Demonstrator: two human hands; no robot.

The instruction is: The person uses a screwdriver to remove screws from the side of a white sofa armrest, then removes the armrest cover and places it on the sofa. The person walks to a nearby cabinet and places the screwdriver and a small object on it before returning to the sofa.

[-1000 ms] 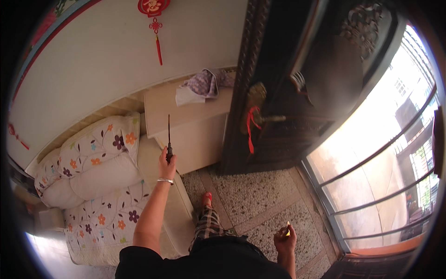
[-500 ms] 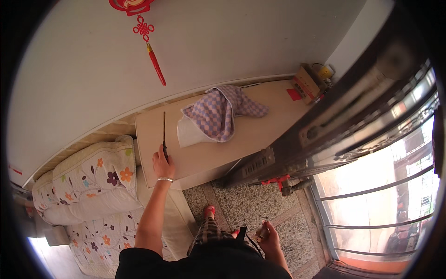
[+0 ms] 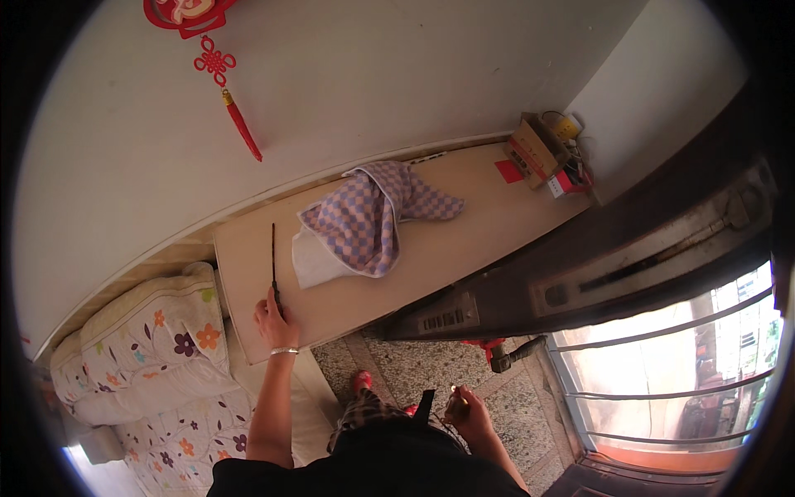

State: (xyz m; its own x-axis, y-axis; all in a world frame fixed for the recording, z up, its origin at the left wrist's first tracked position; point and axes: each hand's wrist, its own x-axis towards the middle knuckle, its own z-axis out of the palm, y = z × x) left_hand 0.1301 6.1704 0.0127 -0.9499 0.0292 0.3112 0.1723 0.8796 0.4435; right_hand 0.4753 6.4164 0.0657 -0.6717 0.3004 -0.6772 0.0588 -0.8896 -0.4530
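A thin dark rod with a black handle [image 3: 274, 253] lies along the left end of the pale tabletop [image 3: 464, 240], its narrow end pointing toward the wall. My left hand [image 3: 275, 321], with a bracelet at the wrist, is closed round the handle end. Low in front of my body, my right hand [image 3: 470, 412] has its fingers pinched together on something small that I cannot make out. Right of the rod rests a crumpled purple-and-pink checked cloth [image 3: 360, 224], partly covering a white cloth or sheet [image 3: 319, 261].
An open cardboard box [image 3: 537, 149] and a red card [image 3: 508, 171] are at the far right end. A dark door [image 3: 505, 306] stands along the right, by a barred window [image 3: 654, 381]. A flowered sofa [image 3: 149, 340] is on the left. A red knot ornament [image 3: 215, 62] hangs on the wall.
The view has shifted, so the table sits lower and more to the left and more of the door and box shows. My left hand stays at the rod's handle; my right hand has turned slightly.
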